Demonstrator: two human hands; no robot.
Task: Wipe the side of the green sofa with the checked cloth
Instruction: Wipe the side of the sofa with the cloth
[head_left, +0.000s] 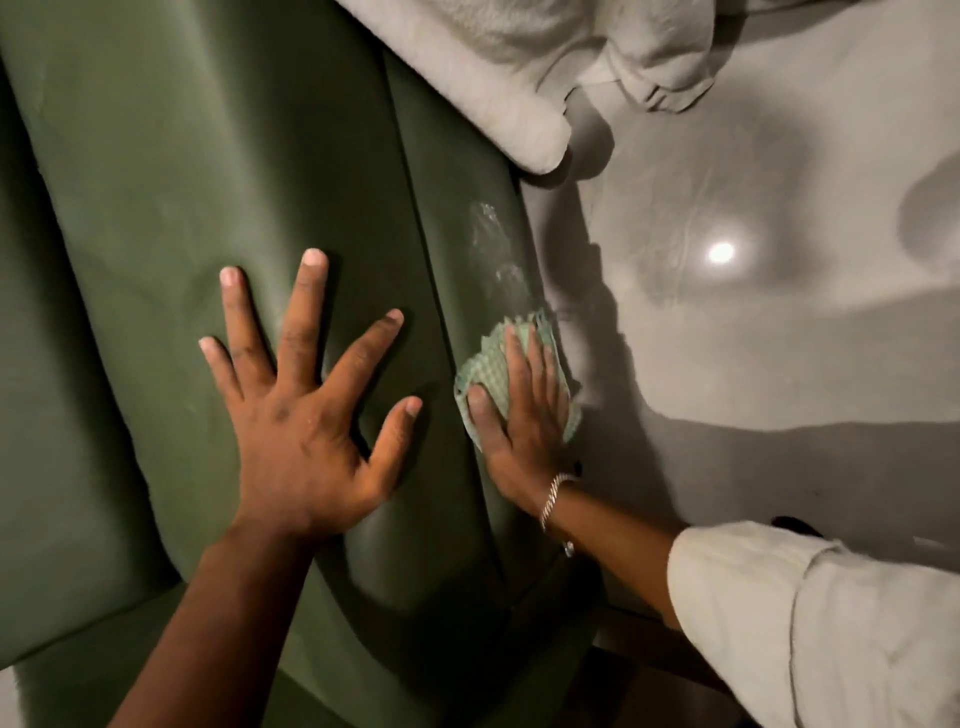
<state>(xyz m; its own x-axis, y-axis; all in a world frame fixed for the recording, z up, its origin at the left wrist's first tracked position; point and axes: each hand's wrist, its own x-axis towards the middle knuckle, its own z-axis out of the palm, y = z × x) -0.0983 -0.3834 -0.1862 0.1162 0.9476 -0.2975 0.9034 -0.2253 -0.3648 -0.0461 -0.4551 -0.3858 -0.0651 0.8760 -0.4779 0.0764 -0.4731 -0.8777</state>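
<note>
Head view, looking down over the sofa (156, 208) arm.

Left hand (301, 431): flat on the green upholstery, palm down, all fingers spread wide and apart. Holds nothing. Forearm bare, entering from the near edge.

Right hand (524, 415): palm pressed flat onto the cloth (485, 369), fingers straight and close together, pointing far. Thumb lies on the cloth's left part. Cloth is pinned between palm and sofa, not pinched between fingertips.

Cloth: green-and-white checked, crumpled, on the sofa's side panel, right of a vertical seam (441, 322) and near the sofa's right edge. Its frayed edges show beyond the fingertips and at both sides of the hand.

Smear (493, 244): pale whitish mark on the same panel, just far of the cloth, apart from it.

Wrist: thin metal bracelet (553, 499) on the right wrist. Pale sleeve (805, 623) rolled up on the right forearm, near right corner.

Surroundings: grey floor (779, 364) to the right of the sofa, with a bright round light reflection (721, 252) and soft shadows. Pale cushion (467, 73) at the far edge, its corner touching or overlapping the sofa top; cannot tell which.
</note>
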